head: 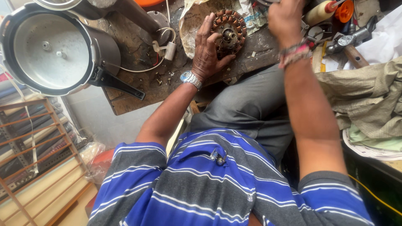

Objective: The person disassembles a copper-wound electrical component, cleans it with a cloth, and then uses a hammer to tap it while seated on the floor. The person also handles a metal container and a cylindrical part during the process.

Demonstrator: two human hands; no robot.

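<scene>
1. Nearest the camera: the person's blue and grey striped shirt (217, 188), with grey trousers (247, 104) beyond it; both forearms extend away from the body toward the workbench (130, 100).
2. Left hand (207, 52), with a metal wristwatch (191, 78) at the wrist: laid flat with fingers spread along the left edge of the motor stator (229, 33), touching and steadying it; it is pressed against the part, not closed round it.
3. Motor stator: a round core ringed with copper-coloured windings, lying flat on crumpled paper (190, 21) at the far middle of the bench. Its central shaft points up toward the camera, so the axis runs roughly vertical to the bench top.
4. Right hand (284, 16), with a pink and white wristband (295, 53): raised above and just right of the stator, apart from it. It appears clenched, but whatever it grips is cut off by the frame edge and cannot be told.
5. Governing relation: the stator lies between the two hands, the left in contact, the right above it and to the right.
6. Surroundings: a pressure cooker (54, 50) with a black handle at far left; a white cable with a plug (165, 48) near it; small screws (161, 79) on the bench; tools (347, 39) and a folded cloth (368, 96) at right.
</scene>
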